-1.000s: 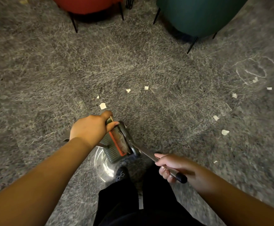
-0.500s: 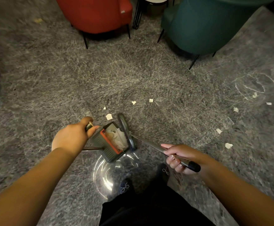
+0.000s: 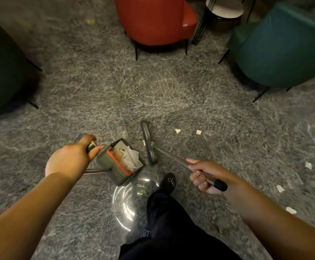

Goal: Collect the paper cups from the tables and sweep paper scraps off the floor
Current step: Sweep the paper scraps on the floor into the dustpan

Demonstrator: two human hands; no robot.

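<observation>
Over grey floor (image 3: 171, 94): left hand (image 3: 70, 160) curled round dustpan (image 3: 121, 162) handle; right hand (image 3: 205, 177) gripped broom (image 3: 149, 143) handle. Paper scraps (image 3: 177, 130) lay just beyond the broom.

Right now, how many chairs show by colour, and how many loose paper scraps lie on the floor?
Red chair: 1
Teal chair: 1
Dark green chair: 1
Paper scraps: 7
Total: 10

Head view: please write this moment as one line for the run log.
left hand: holds dustpan, paper inside | right hand: grips broom | scraps on floor
</observation>
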